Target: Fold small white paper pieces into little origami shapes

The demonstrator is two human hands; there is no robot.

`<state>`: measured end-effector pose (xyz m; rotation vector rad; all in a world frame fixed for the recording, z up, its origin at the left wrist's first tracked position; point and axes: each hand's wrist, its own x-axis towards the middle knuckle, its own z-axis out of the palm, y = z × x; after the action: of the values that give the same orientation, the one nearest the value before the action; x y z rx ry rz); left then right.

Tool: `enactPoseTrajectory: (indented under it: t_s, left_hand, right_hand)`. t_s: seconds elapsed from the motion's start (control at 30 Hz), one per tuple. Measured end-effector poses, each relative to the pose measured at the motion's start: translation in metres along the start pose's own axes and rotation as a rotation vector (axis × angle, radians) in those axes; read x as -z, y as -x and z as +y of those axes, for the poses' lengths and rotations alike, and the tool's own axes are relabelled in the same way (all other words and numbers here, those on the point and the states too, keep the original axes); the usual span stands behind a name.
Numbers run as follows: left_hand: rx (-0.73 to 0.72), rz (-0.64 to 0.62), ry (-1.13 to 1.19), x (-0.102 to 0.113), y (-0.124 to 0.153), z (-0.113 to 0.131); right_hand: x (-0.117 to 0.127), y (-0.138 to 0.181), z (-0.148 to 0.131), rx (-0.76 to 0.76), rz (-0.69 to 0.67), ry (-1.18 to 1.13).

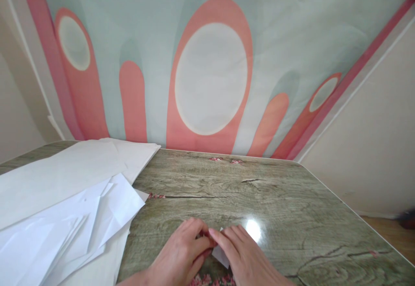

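At six o'clock in the view, we work at the wood-patterned table [201,178] with a small piece of white paper [221,258] between our hands, most of it hidden. Our left hand [181,251] curls its fingers inward at the paper's edge; we cannot tell whether it pinches it. Our right hand [249,255] closes down over the piece, which pokes out beneath. At eight o'clock we have loose white sheets [119,199] lying on larger off-white sheets [74,160]. A coral-and-green patterned panel [210,13] stands at twelve.
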<state>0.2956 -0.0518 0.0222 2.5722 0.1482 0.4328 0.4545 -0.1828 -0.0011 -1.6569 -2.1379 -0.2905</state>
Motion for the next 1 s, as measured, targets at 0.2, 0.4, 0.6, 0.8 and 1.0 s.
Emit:
enactPoseTrajectory:
  t_s: [0.2,0.4,0.6,0.8,1.0]
  left_hand:
    - [-0.127,-0.003,-0.016,0.008,-0.001,0.005]
    - [-0.171,0.039,-0.148,0.004,-0.001,0.000]
    - [-0.144,-0.025,-0.202,0.006,0.001,0.003]
    - [-0.164,-0.008,-0.244,-0.002,0.004,0.000]
    - [-0.128,-0.077,-0.264,0.002,0.003,0.002]
  right_hand:
    - [0.000,0.003,-0.001,-0.057,0.114,-0.114]
    - [0.003,0.005,0.001,-0.116,0.158,-0.208]
    - [0.002,0.008,0.003,-0.136,0.168,-0.209]
    - [0.011,0.004,0.003,-0.047,0.199,-0.108]
    - [0.020,0.000,0.005,0.012,0.110,-0.049]
